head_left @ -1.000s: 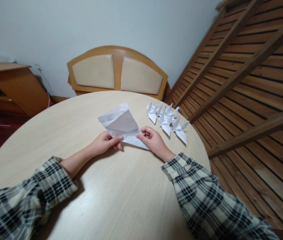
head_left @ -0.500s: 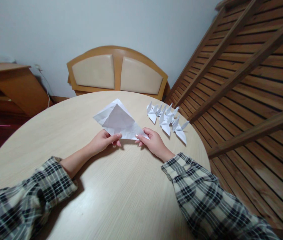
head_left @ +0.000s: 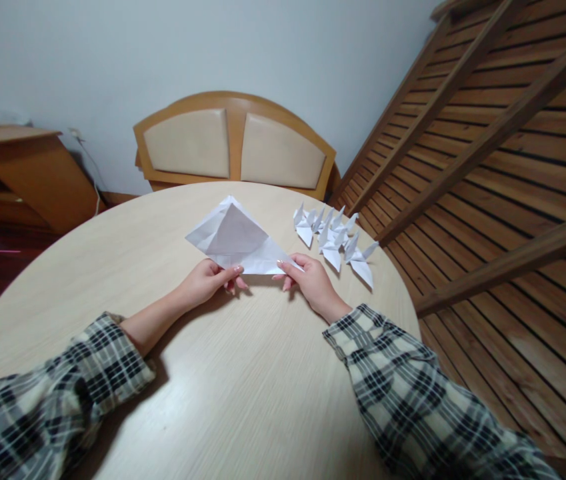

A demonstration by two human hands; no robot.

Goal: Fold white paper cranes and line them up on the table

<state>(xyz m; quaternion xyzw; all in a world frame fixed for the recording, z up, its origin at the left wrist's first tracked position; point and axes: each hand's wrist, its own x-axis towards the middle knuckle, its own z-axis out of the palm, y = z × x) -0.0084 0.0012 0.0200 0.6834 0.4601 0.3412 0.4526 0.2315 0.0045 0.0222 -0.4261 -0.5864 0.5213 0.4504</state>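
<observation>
A partly folded sheet of white paper [head_left: 241, 233] is held over the round table between my two hands, its layers standing in a peak on the far side. My left hand [head_left: 213, 279] pinches the paper's near edge, thumb on top and fingers beneath. Farther right, my right hand [head_left: 309, 280] is closed on the pointed right end, also with the thumb above. The finger parts under the sheet are hidden. Beyond my right hand stand several white origami cranes [head_left: 333, 257] in a cluster.
Pale wood grain covers the round table [head_left: 223, 380]. Behind it stands a headboard with cream panels [head_left: 187, 143] against the wall. A slatted wooden structure [head_left: 503, 173] rises along the right, and a wooden desk [head_left: 33, 173] stands at the left.
My right hand has shifted slightly right and up along the paper's edge. The paper's peak has tipped a little to the left. My left hand stays almost in place.
</observation>
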